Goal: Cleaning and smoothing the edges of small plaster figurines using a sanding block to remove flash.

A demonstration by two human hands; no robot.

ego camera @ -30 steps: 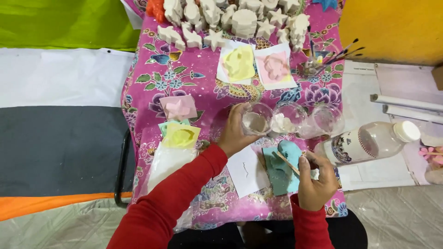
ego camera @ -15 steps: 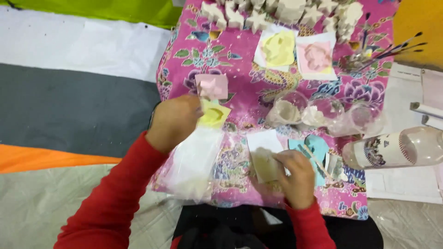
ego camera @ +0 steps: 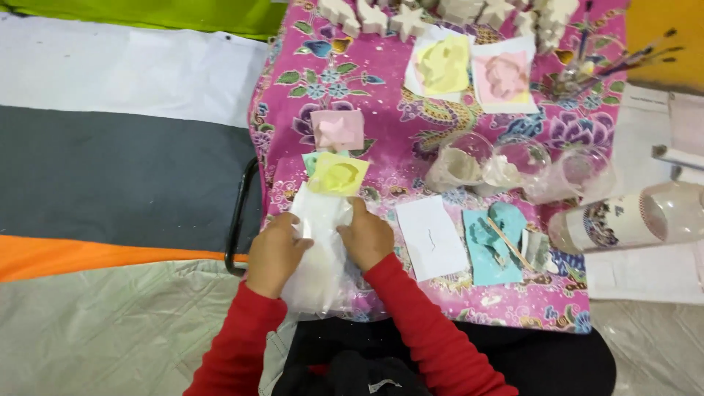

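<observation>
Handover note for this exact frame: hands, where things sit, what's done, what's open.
Left hand: closed on the left edge of the clear plastic bag of white powder at the table's near edge.
Right hand: on the bag's right side near its top; grip there not clear.
Above the bag: yellow mould, then pink mould.
To the right: white paper, blue mould with a stick across it, three clear cups, a bottle lying down.
Done: white casts lined up at the far edge.
Open: whether the bag's mouth is open cannot be told.
</observation>
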